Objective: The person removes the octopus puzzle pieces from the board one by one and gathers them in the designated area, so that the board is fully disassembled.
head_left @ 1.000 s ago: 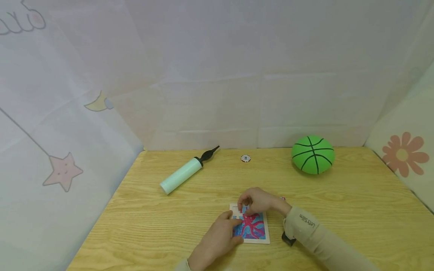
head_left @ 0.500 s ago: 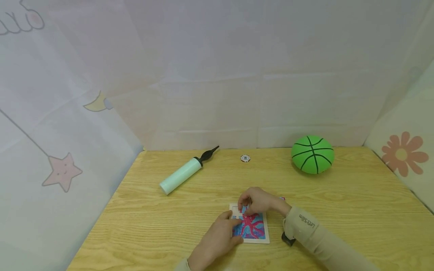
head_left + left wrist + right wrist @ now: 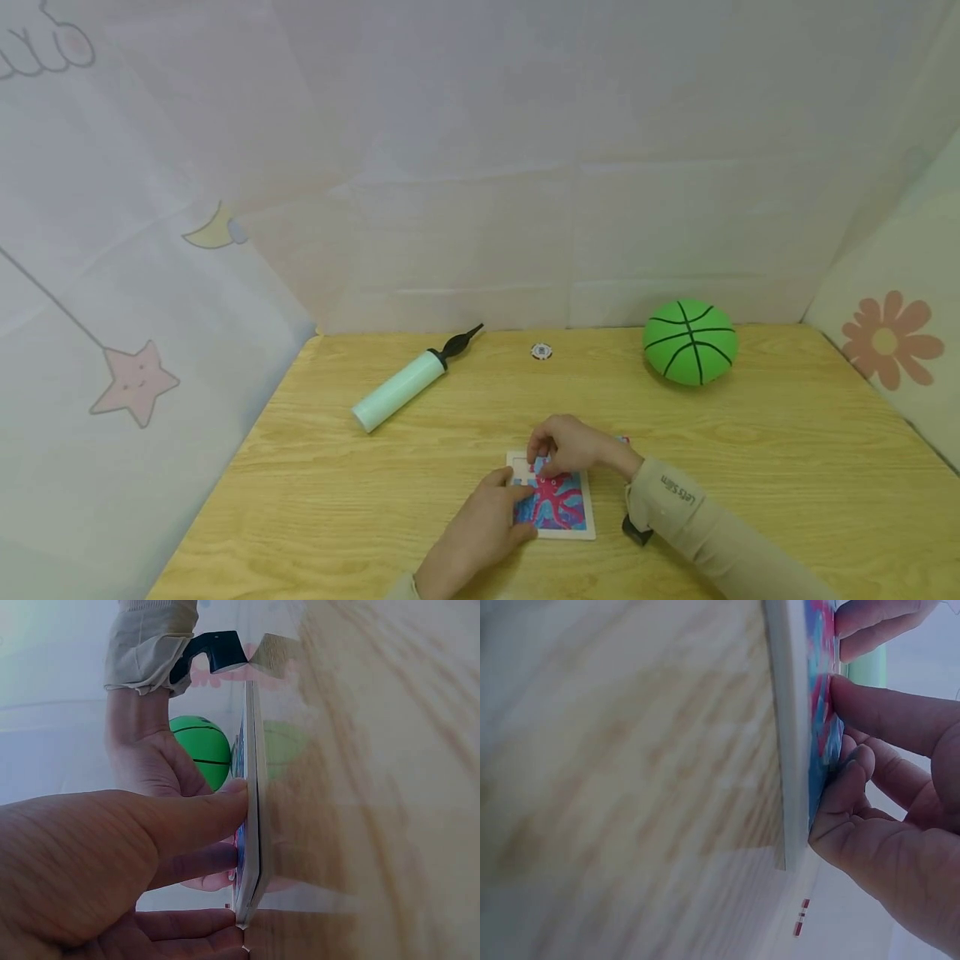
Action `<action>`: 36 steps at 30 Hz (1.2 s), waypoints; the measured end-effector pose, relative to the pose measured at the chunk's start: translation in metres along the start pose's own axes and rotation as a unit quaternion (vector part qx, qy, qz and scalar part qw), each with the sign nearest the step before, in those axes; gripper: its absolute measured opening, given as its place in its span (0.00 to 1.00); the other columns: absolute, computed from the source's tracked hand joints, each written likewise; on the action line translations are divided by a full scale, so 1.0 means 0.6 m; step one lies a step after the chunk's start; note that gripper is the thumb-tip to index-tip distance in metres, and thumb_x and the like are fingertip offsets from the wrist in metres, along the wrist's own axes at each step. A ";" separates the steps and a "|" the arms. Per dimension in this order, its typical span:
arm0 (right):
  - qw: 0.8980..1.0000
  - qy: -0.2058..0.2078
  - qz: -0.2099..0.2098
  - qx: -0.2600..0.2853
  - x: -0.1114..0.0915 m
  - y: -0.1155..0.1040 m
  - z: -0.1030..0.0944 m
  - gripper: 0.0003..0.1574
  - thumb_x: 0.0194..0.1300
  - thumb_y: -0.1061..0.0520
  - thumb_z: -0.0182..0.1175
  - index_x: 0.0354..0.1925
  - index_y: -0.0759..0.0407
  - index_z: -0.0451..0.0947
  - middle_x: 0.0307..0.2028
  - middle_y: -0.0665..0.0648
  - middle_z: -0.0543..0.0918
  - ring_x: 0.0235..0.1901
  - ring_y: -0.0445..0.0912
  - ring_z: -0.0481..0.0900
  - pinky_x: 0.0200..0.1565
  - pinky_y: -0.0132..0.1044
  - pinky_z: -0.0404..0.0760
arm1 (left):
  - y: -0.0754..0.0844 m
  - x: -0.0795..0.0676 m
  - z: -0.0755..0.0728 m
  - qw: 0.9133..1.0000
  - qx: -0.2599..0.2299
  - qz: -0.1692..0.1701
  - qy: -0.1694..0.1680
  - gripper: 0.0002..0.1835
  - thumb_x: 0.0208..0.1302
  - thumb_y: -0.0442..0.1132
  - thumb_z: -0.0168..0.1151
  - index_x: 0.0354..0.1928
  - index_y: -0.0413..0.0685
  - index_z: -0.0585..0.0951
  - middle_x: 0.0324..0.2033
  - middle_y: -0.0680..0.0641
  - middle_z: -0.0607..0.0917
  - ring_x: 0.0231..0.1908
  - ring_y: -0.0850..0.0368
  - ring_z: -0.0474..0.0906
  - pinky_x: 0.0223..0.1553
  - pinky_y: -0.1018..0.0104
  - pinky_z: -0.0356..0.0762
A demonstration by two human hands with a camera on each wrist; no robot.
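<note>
An octopus jigsaw puzzle (image 3: 561, 505) in a white frame lies on the wooden table, with pale backing showing at its upper left. My left hand (image 3: 480, 523) rests over its left side. The thumb and fairly straight fingers touch the frame and the picture. At the top of the puzzle my right hand (image 3: 567, 443) bends its fingers down and pinches a puzzle piece (image 3: 534, 468), largely covered by the fingertips. In the right wrist view the right hand's curled fingers (image 3: 847, 784) sit against the picture surface. Behind the right wrist, a small colourful piece (image 3: 624, 439) is mostly hidden.
A pale green hand pump (image 3: 401, 390) with a black nozzle lies at the back left. A poker chip (image 3: 542, 351) lies near the back edge. At the back right stands a green ball (image 3: 691, 342). Printed cloth walls surround the table (image 3: 300, 500).
Both hands stay in almost the same place on the puzzle. The whole view shifts very slightly; no object has visibly moved on the table.
</note>
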State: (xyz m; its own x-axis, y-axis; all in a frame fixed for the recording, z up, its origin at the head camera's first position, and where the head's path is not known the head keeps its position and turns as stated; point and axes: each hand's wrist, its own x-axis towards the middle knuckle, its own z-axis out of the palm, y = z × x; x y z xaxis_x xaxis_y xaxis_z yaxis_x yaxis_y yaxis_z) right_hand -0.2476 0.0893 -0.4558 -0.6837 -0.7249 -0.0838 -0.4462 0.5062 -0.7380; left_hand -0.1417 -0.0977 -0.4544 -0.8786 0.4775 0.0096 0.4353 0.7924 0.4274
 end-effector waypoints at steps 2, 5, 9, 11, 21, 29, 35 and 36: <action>1.000 -0.001 0.000 0.001 0.000 0.000 0.001 0.09 0.52 0.67 0.70 0.32 0.59 0.82 0.27 0.53 0.78 0.22 0.38 0.68 0.25 0.27 0.70 | 0.000 0.000 0.000 1.000 -0.003 -0.001 -0.002 0.24 0.53 0.44 0.73 0.52 0.43 0.82 0.56 0.33 0.76 0.58 0.40 0.72 0.52 0.52 0.78; 1.000 0.000 0.002 0.003 0.000 0.001 0.001 0.10 0.52 0.67 0.70 0.33 0.59 0.81 0.27 0.54 0.76 0.22 0.38 0.67 0.25 0.27 0.69 | 0.000 0.000 0.001 1.000 -0.005 0.000 -0.002 0.24 0.54 0.44 0.73 0.52 0.43 0.82 0.56 0.33 0.76 0.58 0.40 0.71 0.53 0.52 0.77; 1.000 0.002 0.009 0.007 0.002 0.001 -0.001 0.11 0.52 0.66 0.70 0.34 0.59 0.80 0.28 0.53 0.76 0.23 0.39 0.67 0.26 0.27 0.68 | -0.001 0.000 0.000 1.000 -0.004 0.002 0.001 0.24 0.54 0.44 0.72 0.52 0.43 0.82 0.56 0.33 0.76 0.57 0.39 0.72 0.52 0.52 0.78; 1.000 0.002 0.011 0.007 0.003 0.001 -0.002 0.10 0.52 0.66 0.70 0.34 0.59 0.80 0.27 0.53 0.76 0.24 0.39 0.67 0.27 0.28 0.68 | -0.001 0.000 -0.002 1.000 0.000 0.002 0.003 0.24 0.54 0.44 0.73 0.52 0.43 0.82 0.56 0.32 0.76 0.57 0.39 0.72 0.52 0.52 0.78; 0.999 0.003 0.003 0.033 -0.003 0.004 0.003 0.07 0.56 0.66 0.67 0.34 0.58 0.81 0.28 0.51 0.78 0.27 0.39 0.69 0.30 0.29 0.70 | 0.001 0.000 -0.002 1.000 0.001 0.002 -0.003 0.24 0.54 0.44 0.72 0.52 0.43 0.82 0.55 0.34 0.77 0.57 0.40 0.72 0.53 0.52 0.77; 0.999 -0.001 -0.014 0.045 -0.010 -0.001 0.003 0.07 0.58 0.67 0.64 0.36 0.60 0.79 0.30 0.51 0.78 0.29 0.39 0.69 0.32 0.29 0.71 | 0.002 -0.003 0.000 1.000 0.000 0.001 -0.004 0.24 0.55 0.44 0.71 0.53 0.43 0.82 0.56 0.35 0.77 0.58 0.41 0.71 0.54 0.52 0.76; 0.998 0.007 -0.012 0.067 -0.014 -0.005 -0.001 0.05 0.59 0.66 0.64 0.35 0.60 0.79 0.28 0.49 0.79 0.27 0.39 0.73 0.31 0.30 0.74 | 0.004 -0.003 0.000 1.000 0.003 0.002 -0.001 0.24 0.55 0.44 0.72 0.53 0.43 0.82 0.56 0.34 0.77 0.58 0.41 0.71 0.54 0.52 0.76; 0.997 0.009 -0.011 0.074 -0.015 -0.006 -0.002 0.05 0.60 0.66 0.64 0.35 0.60 0.79 0.28 0.50 0.79 0.27 0.40 0.74 0.30 0.30 0.76 | 0.004 -0.002 0.000 1.000 0.003 0.002 0.000 0.24 0.55 0.44 0.72 0.53 0.43 0.82 0.56 0.34 0.77 0.58 0.40 0.71 0.55 0.52 0.76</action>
State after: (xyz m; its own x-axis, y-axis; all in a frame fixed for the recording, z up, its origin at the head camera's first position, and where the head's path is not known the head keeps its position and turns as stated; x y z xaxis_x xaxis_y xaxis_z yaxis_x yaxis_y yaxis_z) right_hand -0.2408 0.0947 -0.4515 -0.6860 -0.7255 -0.0563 -0.3710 0.4153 -0.8306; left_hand -0.1394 -0.0967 -0.4534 -0.8774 0.4797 0.0119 0.4395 0.7934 0.4211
